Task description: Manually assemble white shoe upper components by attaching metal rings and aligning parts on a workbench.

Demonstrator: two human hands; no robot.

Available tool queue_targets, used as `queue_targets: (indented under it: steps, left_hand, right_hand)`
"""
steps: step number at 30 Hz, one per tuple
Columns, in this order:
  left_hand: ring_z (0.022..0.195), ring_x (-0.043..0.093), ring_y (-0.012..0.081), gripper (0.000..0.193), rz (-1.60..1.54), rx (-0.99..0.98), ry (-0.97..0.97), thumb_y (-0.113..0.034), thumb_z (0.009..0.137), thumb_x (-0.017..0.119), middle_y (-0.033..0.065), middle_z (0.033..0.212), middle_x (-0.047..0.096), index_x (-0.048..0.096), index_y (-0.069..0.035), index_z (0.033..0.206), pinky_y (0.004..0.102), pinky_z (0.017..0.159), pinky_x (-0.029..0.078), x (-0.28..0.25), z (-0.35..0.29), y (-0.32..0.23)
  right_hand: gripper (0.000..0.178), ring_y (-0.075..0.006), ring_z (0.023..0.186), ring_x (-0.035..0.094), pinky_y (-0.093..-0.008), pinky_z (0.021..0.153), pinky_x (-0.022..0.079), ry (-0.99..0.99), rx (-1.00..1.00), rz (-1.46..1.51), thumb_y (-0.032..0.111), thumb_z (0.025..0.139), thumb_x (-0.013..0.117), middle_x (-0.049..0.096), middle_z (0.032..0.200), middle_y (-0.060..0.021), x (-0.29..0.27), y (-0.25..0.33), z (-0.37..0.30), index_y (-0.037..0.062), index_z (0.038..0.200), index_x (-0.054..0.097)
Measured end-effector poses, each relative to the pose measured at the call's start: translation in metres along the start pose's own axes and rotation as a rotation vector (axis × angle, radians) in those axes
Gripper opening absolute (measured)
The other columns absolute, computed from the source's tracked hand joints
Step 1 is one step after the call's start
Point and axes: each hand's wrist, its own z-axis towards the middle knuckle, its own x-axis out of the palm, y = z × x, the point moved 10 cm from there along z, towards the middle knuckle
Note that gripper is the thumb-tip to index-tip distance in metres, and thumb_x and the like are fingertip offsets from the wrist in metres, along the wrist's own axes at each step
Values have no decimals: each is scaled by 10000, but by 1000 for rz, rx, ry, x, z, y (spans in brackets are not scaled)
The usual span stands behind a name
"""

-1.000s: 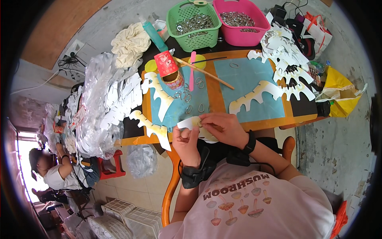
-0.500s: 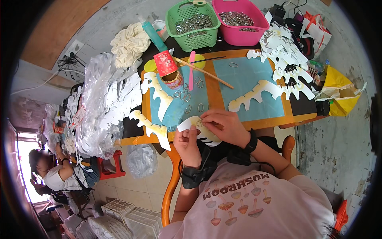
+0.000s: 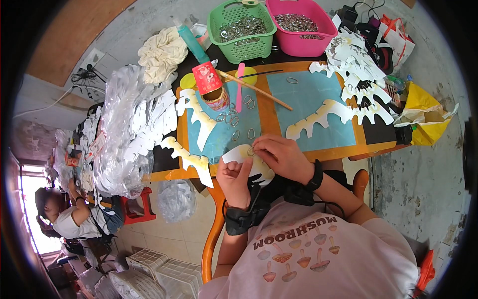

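At the table's near edge, my left hand [image 3: 234, 182] is closed on a white cut-out piece [image 3: 235, 154] with yellowish shading and a notched edge. Between the fingertips of my right hand [image 3: 285, 157] is a small oval metal ring [image 3: 251, 151], resting against the face of that piece. Both wrists wear dark bands. Just beyond my hands, several loose metal rings [image 3: 230, 118] lie on the blue mat [image 3: 247, 84]. A similar shaded cut-out [image 3: 198, 119] lies left of them, another cut-out [image 3: 191, 161] at the near left edge, and a longer cut-out [image 3: 318, 117] to the right.
Green [image 3: 242, 52] and pink baskets [image 3: 304, 46] of metal rings stand at the back. A red cup [image 3: 206, 78], pink stick [image 3: 240, 92] and wooden stick [image 3: 264, 94] are on the mats. White cut-outs [image 3: 356, 57] pile up right. Plastic bags [image 3: 119, 149] lie left; another person [image 3: 74, 217] sits beyond.
The metal ring has tilted slightly against the cut-out, and my right fingertips have moved a little up. My left thumb has shifted lower on the piece.
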Motion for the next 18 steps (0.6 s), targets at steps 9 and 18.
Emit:
queue_targets:
  steps: [9,18]
  left_hand:
    - [777,604,102,174,-54,-15,-64,43,906,638,42,948,656,577,-13,1059,229,723,476,2,3,5]
    - [928,648,126,228,-148,11,-96,54,919,615,79,1049,678,560,12,1137,251,846,494,2,-8,14]
  right_hand:
    - [108,-247,796,661,-303,686,526,-91,105,-82,17,823,725,607,944,-90,-3,9,0,21,929,709]
    - [86,-127,684,592,-277,613,479,61,469,419,97,849,722,615,780,-32,22,-37,-9,25,892,705]
